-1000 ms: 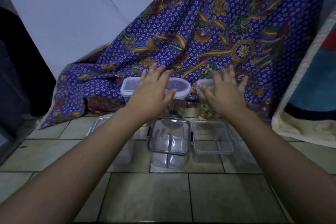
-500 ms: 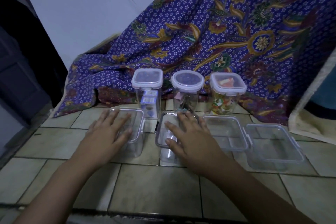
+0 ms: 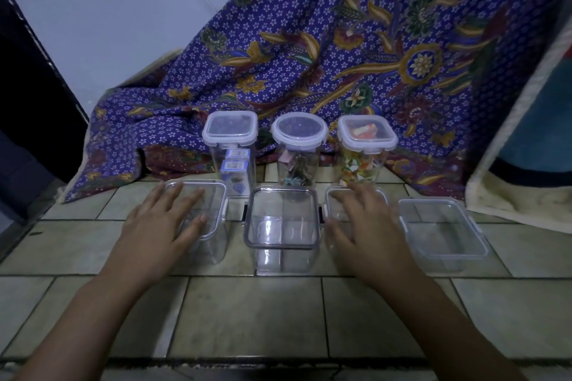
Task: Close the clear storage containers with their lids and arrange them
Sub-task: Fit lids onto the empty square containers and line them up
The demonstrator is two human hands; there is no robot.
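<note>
Several clear lidded containers stand in two rows on the tiled floor. In the back row are a square tub with small boxes (image 3: 231,145), a round tub (image 3: 299,145) and a square tub with colourful bits (image 3: 365,148). The front row holds four empty ones. My left hand (image 3: 164,226) lies flat, fingers spread, on the lid of the leftmost front container (image 3: 213,213). The dark-rimmed container (image 3: 281,226) is untouched between my hands. My right hand (image 3: 362,226) rests flat on the third container (image 3: 335,195), hiding most of it. A flat rectangular container (image 3: 442,229) sits at the far right.
A purple patterned cloth (image 3: 340,49) drapes behind the back row, touching the tubs. A cream blanket edge (image 3: 510,198) lies at the right. A dark doorway (image 3: 31,120) is at the left. Bare tiles (image 3: 253,315) lie in front, ending at a step edge.
My right hand has shifted from the dark-rimmed middle container to the one right of it. My left hand stays on the leftmost front lid. A second ago both hands were over the back row.
</note>
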